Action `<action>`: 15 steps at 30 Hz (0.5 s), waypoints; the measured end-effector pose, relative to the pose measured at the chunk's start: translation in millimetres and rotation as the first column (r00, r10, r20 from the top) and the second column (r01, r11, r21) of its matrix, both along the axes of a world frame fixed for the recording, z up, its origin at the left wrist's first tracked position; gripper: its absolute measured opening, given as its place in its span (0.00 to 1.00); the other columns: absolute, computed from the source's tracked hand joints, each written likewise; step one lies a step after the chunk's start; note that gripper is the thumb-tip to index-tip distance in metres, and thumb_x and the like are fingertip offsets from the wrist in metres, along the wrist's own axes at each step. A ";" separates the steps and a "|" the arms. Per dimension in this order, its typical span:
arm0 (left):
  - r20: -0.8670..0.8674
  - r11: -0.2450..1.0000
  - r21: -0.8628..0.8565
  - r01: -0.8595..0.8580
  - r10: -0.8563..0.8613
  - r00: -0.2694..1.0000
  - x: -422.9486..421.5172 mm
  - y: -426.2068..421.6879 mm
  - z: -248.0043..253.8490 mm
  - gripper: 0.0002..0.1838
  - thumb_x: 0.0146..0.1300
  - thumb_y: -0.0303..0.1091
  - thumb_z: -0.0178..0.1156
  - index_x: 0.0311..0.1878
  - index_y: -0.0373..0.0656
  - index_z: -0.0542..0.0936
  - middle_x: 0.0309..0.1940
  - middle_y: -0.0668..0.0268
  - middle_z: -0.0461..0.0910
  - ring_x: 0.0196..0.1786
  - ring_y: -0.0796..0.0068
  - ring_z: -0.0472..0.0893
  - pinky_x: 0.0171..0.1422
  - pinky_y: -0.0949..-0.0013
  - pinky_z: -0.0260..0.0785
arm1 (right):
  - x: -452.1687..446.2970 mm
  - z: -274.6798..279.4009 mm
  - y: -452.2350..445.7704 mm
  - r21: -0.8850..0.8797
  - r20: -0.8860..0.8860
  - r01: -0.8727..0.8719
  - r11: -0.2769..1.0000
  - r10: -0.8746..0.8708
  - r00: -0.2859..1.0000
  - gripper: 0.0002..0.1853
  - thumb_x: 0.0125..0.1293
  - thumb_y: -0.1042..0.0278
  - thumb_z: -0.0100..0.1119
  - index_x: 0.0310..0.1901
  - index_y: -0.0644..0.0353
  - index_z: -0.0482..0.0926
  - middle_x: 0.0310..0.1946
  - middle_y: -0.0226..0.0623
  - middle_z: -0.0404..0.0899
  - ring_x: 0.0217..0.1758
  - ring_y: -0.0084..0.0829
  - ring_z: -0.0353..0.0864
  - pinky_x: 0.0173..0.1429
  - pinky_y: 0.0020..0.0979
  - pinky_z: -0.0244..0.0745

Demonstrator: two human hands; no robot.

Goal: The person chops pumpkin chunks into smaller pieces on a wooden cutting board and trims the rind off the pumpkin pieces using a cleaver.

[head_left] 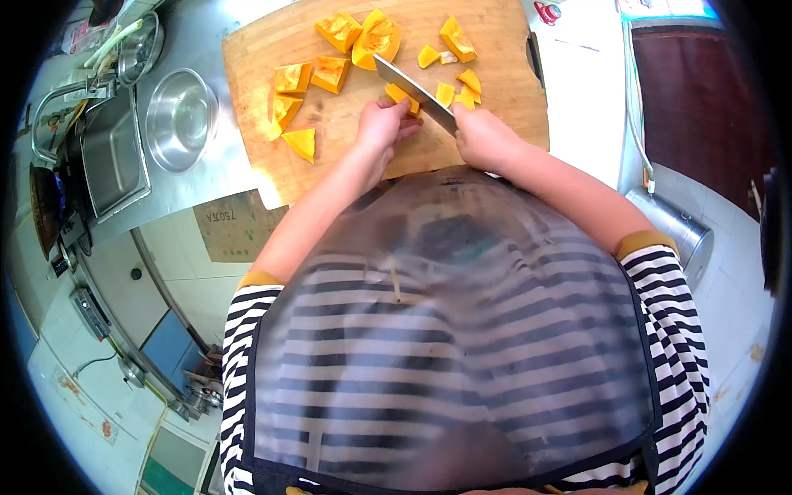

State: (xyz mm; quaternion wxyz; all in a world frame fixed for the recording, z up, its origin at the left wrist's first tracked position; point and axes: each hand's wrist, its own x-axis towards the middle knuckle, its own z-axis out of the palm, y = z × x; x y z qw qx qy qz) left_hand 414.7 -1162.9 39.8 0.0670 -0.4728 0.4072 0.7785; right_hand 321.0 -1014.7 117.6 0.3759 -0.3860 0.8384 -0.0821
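Observation:
My right hand [487, 139] is closed around the handle of a kitchen knife [429, 103], whose broad blade slants up and left over the cutting board [330, 165]. My left hand [384, 125] grips a pumpkin piece [402, 97] against the board, just left of the blade. Whether the blade touches that piece, I cannot tell. Beyond the knife tip lies a large pumpkin chunk [379, 41], flesh side up. Several more chunks, including a squarish one [331, 74], sit to the left. Small trimmings [468, 82] and another chunk [458, 39] rest right of the knife.
Left of the board, a metal bowl [180, 121] stands on the steel counter [223, 165]. Farther left are a sink [115, 157], a faucet [51, 107] and a wok [47, 210] over a blue flame. A metal cylinder [672, 231] stands low at the right.

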 end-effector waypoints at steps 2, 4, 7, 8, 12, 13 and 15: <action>0.004 1.000 -0.005 -0.010 0.010 1.000 -1.1 0.2 -2.9 0.13 0.67 0.31 0.54 0.47 0.29 0.72 0.40 0.53 0.79 0.41 0.62 0.82 0.42 0.69 0.80 | 5.0 -22.7 -1.5 -0.030 0.005 0.006 1.000 -0.006 1.000 0.11 0.58 0.75 0.49 0.43 0.68 0.67 0.32 0.59 0.79 0.40 0.55 0.80 0.45 0.49 0.74; 0.030 0.999 -0.048 -0.012 0.014 0.999 -1.1 0.6 -9.4 0.14 0.67 0.31 0.54 0.47 0.28 0.71 0.40 0.53 0.78 0.41 0.62 0.82 0.42 0.68 0.80 | 8.6 -34.1 1.3 -0.104 -0.022 0.020 0.994 -0.023 1.000 0.11 0.58 0.75 0.49 0.43 0.67 0.67 0.31 0.58 0.79 0.38 0.55 0.81 0.43 0.50 0.75; 0.055 0.997 -0.075 0.006 -0.002 0.998 -0.8 0.7 -3.8 0.14 0.67 0.32 0.54 0.48 0.29 0.71 0.41 0.52 0.78 0.41 0.63 0.82 0.43 0.67 0.80 | 8.5 -36.3 2.9 -0.158 -0.029 0.006 0.987 -0.010 1.000 0.11 0.58 0.75 0.49 0.43 0.68 0.67 0.30 0.58 0.79 0.37 0.55 0.81 0.42 0.51 0.75; 0.055 0.997 -0.079 0.007 -0.003 0.998 2.7 2.3 0.5 0.14 0.67 0.32 0.54 0.48 0.29 0.71 0.41 0.52 0.78 0.41 0.63 0.82 0.43 0.67 0.80 | 9.7 -38.3 4.9 -0.161 -0.029 0.007 0.987 -0.012 1.000 0.11 0.58 0.75 0.49 0.43 0.68 0.67 0.30 0.58 0.79 0.37 0.55 0.81 0.42 0.51 0.75; 0.012 0.999 -0.025 0.041 -0.041 0.999 5.1 -4.1 2.7 0.13 0.67 0.32 0.54 0.49 0.31 0.72 0.42 0.54 0.78 0.42 0.63 0.81 0.45 0.66 0.79 | 0.0 -35.9 9.5 -0.186 -0.088 0.009 0.982 -0.026 0.996 0.11 0.58 0.74 0.49 0.43 0.66 0.69 0.29 0.59 0.79 0.36 0.55 0.80 0.41 0.51 0.74; 0.001 0.999 0.001 0.050 -0.050 0.999 7.1 -5.3 -0.7 0.13 0.67 0.32 0.54 0.49 0.33 0.72 0.43 0.54 0.78 0.43 0.63 0.81 0.46 0.65 0.79 | -0.9 -33.9 13.2 -0.197 -0.081 0.019 0.980 -0.036 0.996 0.11 0.58 0.73 0.48 0.43 0.65 0.69 0.29 0.59 0.79 0.37 0.55 0.80 0.41 0.51 0.74; 0.000 0.998 0.004 0.064 -0.064 0.998 7.5 -6.8 -3.8 0.13 0.68 0.33 0.53 0.50 0.34 0.73 0.43 0.55 0.79 0.43 0.63 0.81 0.45 0.65 0.79 | -6.7 -36.6 25.6 -0.192 -0.094 0.022 0.981 -0.041 0.995 0.11 0.59 0.73 0.49 0.43 0.65 0.70 0.29 0.59 0.79 0.36 0.55 0.80 0.41 0.51 0.74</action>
